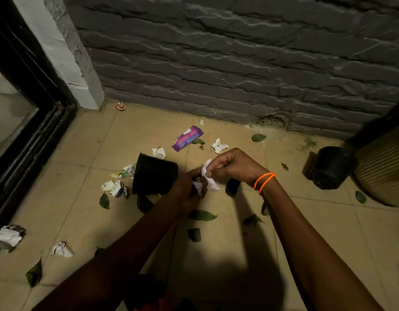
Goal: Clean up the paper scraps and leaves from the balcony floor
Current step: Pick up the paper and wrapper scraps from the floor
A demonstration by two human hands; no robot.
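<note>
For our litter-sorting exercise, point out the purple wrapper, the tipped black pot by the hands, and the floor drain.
purple wrapper (188, 138): head view, middle of its printed face.
tipped black pot (154, 177): head view, its dark side wall.
floor drain (273, 122): head view, centre of the perforated cover.

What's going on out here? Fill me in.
A person is picking litter off the balcony floor. The left hand holds crumpled paper scraps, and the right hand pinches a white scrap against them. A black pot lies tipped beside the hands. Plenty remains on the tiles: a purple wrapper, more crumpled paper and green leaves.
</note>
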